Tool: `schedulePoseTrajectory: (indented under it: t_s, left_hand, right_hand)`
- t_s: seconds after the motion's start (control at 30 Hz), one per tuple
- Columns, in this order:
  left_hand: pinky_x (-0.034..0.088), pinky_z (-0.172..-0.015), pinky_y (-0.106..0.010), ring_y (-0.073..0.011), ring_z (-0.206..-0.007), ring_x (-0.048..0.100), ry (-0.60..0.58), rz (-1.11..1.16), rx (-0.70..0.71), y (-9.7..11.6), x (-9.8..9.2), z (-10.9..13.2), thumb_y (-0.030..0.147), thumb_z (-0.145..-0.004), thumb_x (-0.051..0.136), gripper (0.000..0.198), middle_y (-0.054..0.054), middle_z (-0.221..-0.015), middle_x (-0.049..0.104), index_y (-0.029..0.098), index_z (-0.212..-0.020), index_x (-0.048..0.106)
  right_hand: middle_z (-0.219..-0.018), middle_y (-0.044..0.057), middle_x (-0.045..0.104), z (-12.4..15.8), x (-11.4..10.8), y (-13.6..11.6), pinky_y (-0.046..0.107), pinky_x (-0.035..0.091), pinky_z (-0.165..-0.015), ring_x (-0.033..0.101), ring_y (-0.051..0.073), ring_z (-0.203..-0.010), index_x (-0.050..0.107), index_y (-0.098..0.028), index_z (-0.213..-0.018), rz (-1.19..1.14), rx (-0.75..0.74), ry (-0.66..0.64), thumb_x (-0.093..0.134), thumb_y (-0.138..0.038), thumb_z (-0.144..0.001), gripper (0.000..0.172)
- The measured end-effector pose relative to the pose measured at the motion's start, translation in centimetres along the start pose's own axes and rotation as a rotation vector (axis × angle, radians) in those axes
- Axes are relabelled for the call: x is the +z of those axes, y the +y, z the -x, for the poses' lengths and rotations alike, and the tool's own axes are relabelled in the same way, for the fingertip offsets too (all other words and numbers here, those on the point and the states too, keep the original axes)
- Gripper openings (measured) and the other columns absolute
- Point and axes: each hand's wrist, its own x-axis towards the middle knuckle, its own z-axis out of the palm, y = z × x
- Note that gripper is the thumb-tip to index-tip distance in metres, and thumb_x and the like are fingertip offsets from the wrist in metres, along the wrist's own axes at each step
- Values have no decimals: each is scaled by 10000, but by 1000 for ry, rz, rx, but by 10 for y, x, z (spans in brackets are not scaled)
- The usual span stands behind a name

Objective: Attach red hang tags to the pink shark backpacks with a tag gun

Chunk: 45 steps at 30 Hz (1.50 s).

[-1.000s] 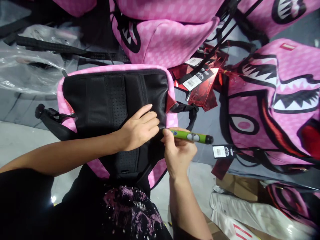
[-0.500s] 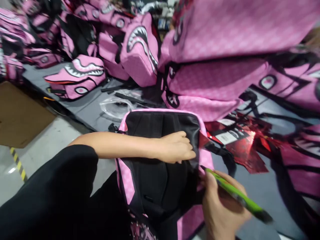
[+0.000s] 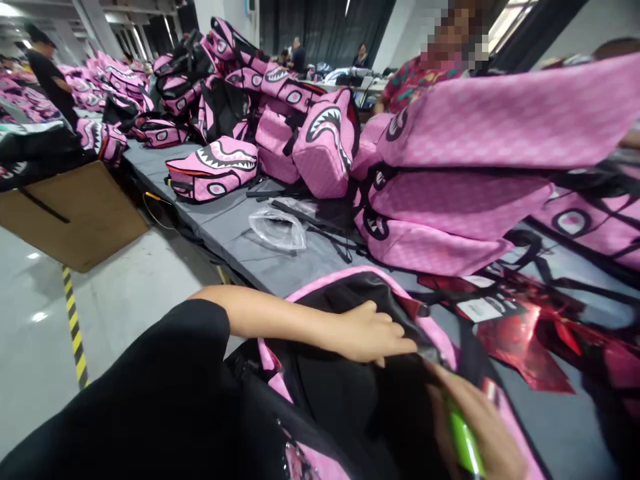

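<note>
A pink and black backpack [image 3: 345,387] lies in front of me, its black side facing up. My left hand [image 3: 377,333] reaches across it, with fingers curled onto the black panel near the upper right edge. The fingertips are partly hidden against the fabric. At the lower right my right hand [image 3: 480,420], blurred, rests over the bag's right side. It is closed around a bright green pen-like tool [image 3: 464,437]; the tool's tip is out of sight.
Stacked pink backpacks [image 3: 450,207] stand on the grey table [image 3: 225,230] beyond. Nearby are a clear plastic piece [image 3: 277,229] and red shiny packets [image 3: 530,347]. A cardboard box [image 3: 75,213] stands at the left. Another person [image 3: 420,83] is across the table.
The view has tilted up, showing more of the room. My right hand has moved onto the backpack with the green tool, which now points steeply downward. The backpack's panel looks more bent.
</note>
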Motion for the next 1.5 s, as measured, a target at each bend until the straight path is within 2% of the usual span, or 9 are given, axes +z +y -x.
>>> schedulePoseTrajectory:
  t_s: [0.17, 0.33, 0.47, 0.53, 0.67, 0.83, 1.0, 1.13, 1.5]
  left_hand:
    - [488, -718, -353, -233, -971, 683, -54, 100, 20, -23, 2, 7, 304, -994, 456, 311, -93, -1088, 720, 157, -1214, 620]
    - [382, -1033, -363, -241, -1247, 513, 305, 6, -97, -45, -23, 2, 226, -957, 513, 353, -118, -1335, 603, 144, -1294, 583]
    - [357, -1017, -397, -294, -1264, 474, 41, -39, -75, -63, -16, -28, 331, -769, 790, 860, -130, -1415, 533, 159, -1494, 362]
    - [368, -956, -401, -313, -1197, 510, -72, -79, -129, -68, -7, -40, 364, -733, 816, 923, -144, -1347, 576, 150, -1500, 349]
    - [348, -942, -384, -303, -1164, 511, -83, -147, -100, -66, 4, -44, 439, -749, 784, 1009, -161, -1345, 565, 135, -1544, 243]
    - [242, -1087, -484, -361, -1342, 361, -48, -277, -26, -57, 2, -33, 551, -657, 820, 1271, -192, -1573, 301, 176, -1585, 37]
    - [376, -946, -403, -303, -1176, 498, -98, -327, -115, -53, 10, -37, 394, -815, 715, 1024, -164, -1441, 474, 181, -1586, 76]
    - [366, -990, -427, -315, -1245, 458, -105, -312, -121, -56, 16, -41, 323, -888, 601, 800, -161, -1488, 431, 152, -1562, 206]
    - [318, -1062, -503, -382, -1324, 375, -11, -106, -271, -62, 34, -45, 269, -768, 709, 830, -127, -1560, 337, 237, -1512, 343]
  right_hand:
    - [-1013, 61, 726, -8, 25, -11, 336, 549, -810, 700, 235, -887, 636, -217, -1277, 126, -242, 57, 671, -87, -834, 463]
    - [-984, 69, 711, -32, 44, -22, 340, 545, -777, 696, 214, -839, 609, -197, -1249, -9, -194, 28, 649, -75, -837, 431]
    - [-969, 76, 705, -29, 48, -38, 373, 549, -799, 690, 224, -857, 613, -196, -1225, -70, -122, -1, 649, -67, -821, 425]
    - [-942, 75, 694, -21, 44, -47, 397, 553, -820, 683, 221, -847, 618, -192, -1210, -109, -91, -44, 650, -67, -813, 417]
    - [-982, 99, 697, -12, 32, -51, 442, 562, -856, 682, 236, -899, 607, -188, -1234, -154, -88, -128, 646, -99, -827, 418]
    - [-1056, 132, 712, -8, 26, -37, 461, 579, -834, 690, 276, -954, 554, -181, -1332, -282, 25, -181, 572, -298, -922, 427]
    - [-1013, 84, 729, -11, 33, -33, 345, 606, -726, 731, 231, -844, 484, -215, -1339, -267, 238, -132, 592, -237, -896, 456]
    - [-991, 55, 735, -34, 23, -28, 305, 589, -754, 715, 193, -829, 605, -224, -1168, -164, 165, -327, 635, -208, -885, 286]
    - [-1011, 58, 740, -79, 14, -12, 364, 570, -831, 698, 203, -905, 684, -205, -1092, -181, 221, -713, 581, -267, -921, 209]
